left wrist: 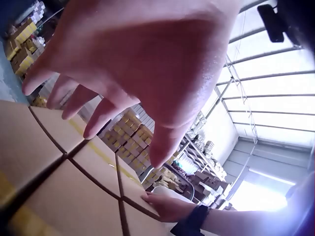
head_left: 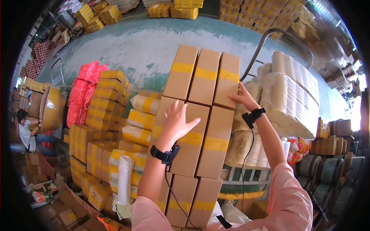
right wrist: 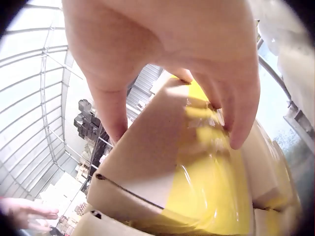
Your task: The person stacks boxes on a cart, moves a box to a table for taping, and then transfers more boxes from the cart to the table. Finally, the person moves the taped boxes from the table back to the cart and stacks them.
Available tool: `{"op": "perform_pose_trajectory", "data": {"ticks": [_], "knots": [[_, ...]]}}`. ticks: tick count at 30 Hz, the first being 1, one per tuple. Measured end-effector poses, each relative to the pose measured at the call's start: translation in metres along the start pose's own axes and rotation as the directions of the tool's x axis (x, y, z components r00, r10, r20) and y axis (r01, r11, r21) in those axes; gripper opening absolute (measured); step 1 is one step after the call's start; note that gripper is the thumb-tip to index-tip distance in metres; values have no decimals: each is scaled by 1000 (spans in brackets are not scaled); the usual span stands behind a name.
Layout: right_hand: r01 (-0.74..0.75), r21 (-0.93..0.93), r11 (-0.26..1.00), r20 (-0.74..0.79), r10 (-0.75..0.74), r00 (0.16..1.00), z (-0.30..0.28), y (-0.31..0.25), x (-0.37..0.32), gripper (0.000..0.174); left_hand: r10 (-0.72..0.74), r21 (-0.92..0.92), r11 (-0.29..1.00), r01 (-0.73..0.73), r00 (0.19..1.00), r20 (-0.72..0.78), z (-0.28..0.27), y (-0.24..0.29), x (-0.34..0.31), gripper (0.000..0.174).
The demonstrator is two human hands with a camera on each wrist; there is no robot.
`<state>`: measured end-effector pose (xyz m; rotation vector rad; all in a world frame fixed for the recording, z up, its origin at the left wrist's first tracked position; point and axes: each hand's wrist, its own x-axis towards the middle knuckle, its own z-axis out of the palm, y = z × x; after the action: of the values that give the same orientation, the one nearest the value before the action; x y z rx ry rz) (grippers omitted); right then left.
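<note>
The long brown cardboard box with a yellow tape band (head_left: 226, 79) lies at the far right corner of the stack. My right hand (head_left: 248, 99) grips its edge, thumb on the top, fingers bent over the outer side. My left hand (head_left: 178, 121) is open, fingers spread above the neighbouring taped brown boxes (head_left: 192, 133); I can't tell whether its fingertips touch them. I judge this a positioning step; shifting the box would call for even pressure, keeping its edges flush. Every stacked box looks taped shut, contents hidden. To the right lie pale rolls in clear plastic (head_left: 287, 100); leftward, bulging red patterned sacks (head_left: 83, 92).
</note>
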<state>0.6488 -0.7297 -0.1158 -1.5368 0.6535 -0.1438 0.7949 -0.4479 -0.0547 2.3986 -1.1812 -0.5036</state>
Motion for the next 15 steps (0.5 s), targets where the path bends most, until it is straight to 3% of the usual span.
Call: {"op": "perform_pose_trajectory", "data": {"ticks": [2, 5, 9, 12, 15], "knots": [[-13, -10, 1000, -27, 13, 1000, -2, 7, 2, 88, -12, -3, 1000, 12, 1000, 19, -4, -7, -13, 68], [-19, -11, 1000, -51, 18, 999, 0, 9, 2, 89, 0, 172, 985, 0, 1000, 4, 8, -17, -28, 69], [-58, -5, 998, -48, 58, 997, 3, 6, -15, 88, 99, -4, 995, -99, 995, -15, 17, -18, -54, 60], [-78, -52, 996, -168, 68, 984, 0, 22, -30, 84, 135, 31, 990, -134, 990, -42, 20, -14, -81, 57], [-88, 61, 994, -145, 96, 985, -6, 32, -74, 77, 126, 54, 991, -125, 992, -25, 21, -8, -119, 55]]}}
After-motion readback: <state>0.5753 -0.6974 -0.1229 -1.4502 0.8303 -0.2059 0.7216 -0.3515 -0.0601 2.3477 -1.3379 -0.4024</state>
